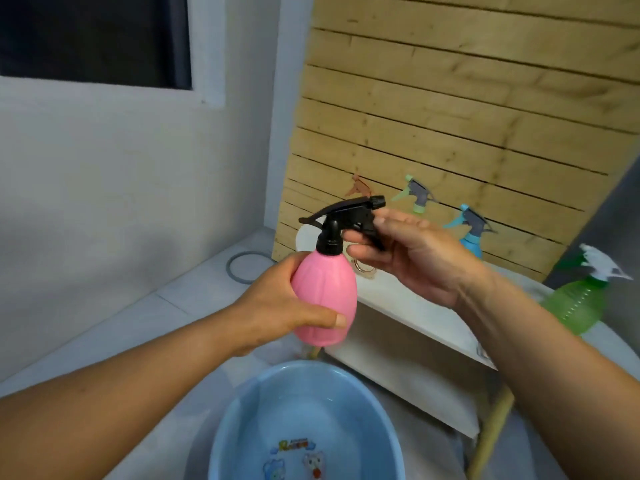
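Two bare forearms come in from the bottom corners, and between them, right under the camera, sits a blue basin (239, 414) with cartoon animals printed on its floor.

Up we go to the action. The left hand (277, 303) is wrapped round the belly of a pink spray bottle (327, 289), thumb pressed across the front, holding it upright in the air above the far rim of the basin. The right hand (412, 251) has hold of the black spray head (349, 216) on top, thumb up by the nozzle and fingers curled in under the trigger. So both hands are gripping the one bottle, body and top.

Behind them is a white bench (415, 306). A blue spray bottle (469, 233) stands at its back, and a pale green sprayer (415, 194) is just beside it to the left. Both are close against a wooden slat wall (450, 98). A larger green spray bottle (581, 299) stands out at the right, blurred at the edge. Over to the left, a grey ring (231, 268) lies on the pale floor, below a dark window (86, 36).
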